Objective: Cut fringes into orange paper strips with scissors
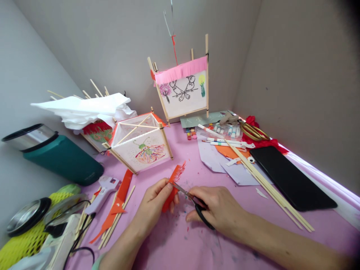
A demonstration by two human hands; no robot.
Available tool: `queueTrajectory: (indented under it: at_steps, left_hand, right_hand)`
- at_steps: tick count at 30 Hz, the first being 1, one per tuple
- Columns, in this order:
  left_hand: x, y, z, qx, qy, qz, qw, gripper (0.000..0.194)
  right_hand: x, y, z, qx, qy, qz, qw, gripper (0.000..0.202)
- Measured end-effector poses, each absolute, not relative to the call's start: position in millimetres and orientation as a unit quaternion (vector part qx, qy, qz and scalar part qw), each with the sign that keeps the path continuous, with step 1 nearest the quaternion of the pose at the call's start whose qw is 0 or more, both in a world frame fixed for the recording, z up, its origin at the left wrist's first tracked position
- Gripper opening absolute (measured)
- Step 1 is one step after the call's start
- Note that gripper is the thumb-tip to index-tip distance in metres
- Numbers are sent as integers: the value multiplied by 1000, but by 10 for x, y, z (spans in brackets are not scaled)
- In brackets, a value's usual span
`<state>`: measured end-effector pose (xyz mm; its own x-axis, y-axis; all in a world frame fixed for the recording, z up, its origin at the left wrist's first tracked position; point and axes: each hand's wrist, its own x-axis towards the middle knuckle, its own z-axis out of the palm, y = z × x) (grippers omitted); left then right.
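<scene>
Near the middle of the pink table, my left hand (pixel 154 200) pinches a strip of orange-red paper (pixel 176 173), its upper end cut into a fringe. My right hand (pixel 218 210) holds black-handled scissors (pixel 200 212) with fingers in the loops. Their blades point left and meet the strip's edge beside my left fingertips. Just beyond stands a wooden-stick lantern frame (pixel 140 149) with white panels and a drawn butterfly. Farther back hangs another lantern (pixel 184 93) with two drawn birds and a pink fringe on top.
At the left are a green bottle (pixel 64 161), a glue gun (pixel 103 193), orange paper scraps (pixel 116 206), sticks and a power strip. Markers (pixel 225 143), paper sheets, long sticks (pixel 264 182) and a black phone (pixel 292 178) lie at the right. White paper (pixel 90 108) is piled at the back left.
</scene>
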<state>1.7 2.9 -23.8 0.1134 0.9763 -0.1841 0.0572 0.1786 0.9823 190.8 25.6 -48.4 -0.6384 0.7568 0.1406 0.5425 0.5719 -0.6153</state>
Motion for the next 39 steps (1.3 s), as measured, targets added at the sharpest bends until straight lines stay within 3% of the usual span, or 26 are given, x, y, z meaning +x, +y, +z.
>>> queueTrajectory:
  at_steps: [16,39]
  left_hand:
    - [-25,32,-272,509,512,398,567,27]
    - [-6,9,-311,528,514,366,569,28]
  right_hand:
    - [1909,256,-516,-370,-866,263,208,28]
    - [1881,234,-542,-373,-867,251,217,35]
